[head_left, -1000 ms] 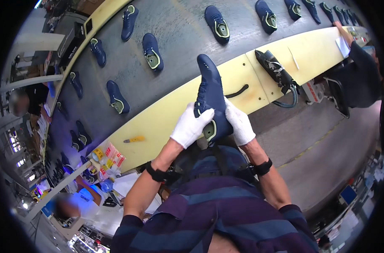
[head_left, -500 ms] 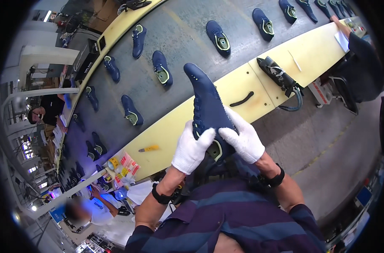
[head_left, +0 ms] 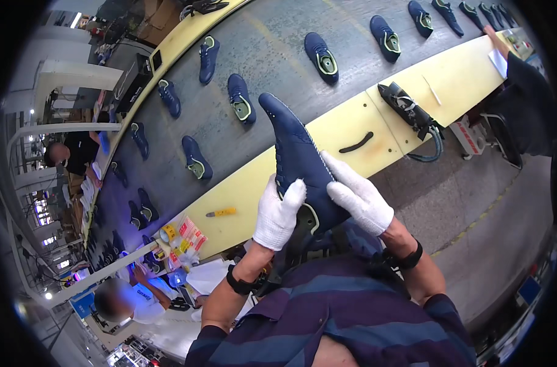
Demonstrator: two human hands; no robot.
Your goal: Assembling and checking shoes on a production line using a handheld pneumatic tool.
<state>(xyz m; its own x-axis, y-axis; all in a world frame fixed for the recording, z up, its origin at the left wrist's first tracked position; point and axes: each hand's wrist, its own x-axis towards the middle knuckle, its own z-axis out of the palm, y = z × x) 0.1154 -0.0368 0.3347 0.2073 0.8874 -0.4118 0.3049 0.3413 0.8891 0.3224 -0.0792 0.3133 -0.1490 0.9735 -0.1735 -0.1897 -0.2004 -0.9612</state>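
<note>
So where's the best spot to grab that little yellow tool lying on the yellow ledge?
Probably the yellow tool's thick yellow handle, pinched from above. It lies flat on the yellow ledge, thin dark tip pointing left, with bare space around it, away from both gloved hands.

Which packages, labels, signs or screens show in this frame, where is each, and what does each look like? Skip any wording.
Small packets: on the yellow bench edge, left of the left hand; flat rectangles, red, yellow and white.
Tape roll: beside the packets; round, pale.
White paper sheet: far right end of the bench; plain rectangle.
Blue panel: lower left, near a seated person; too small to tell more.
No lit screens visible.
</note>
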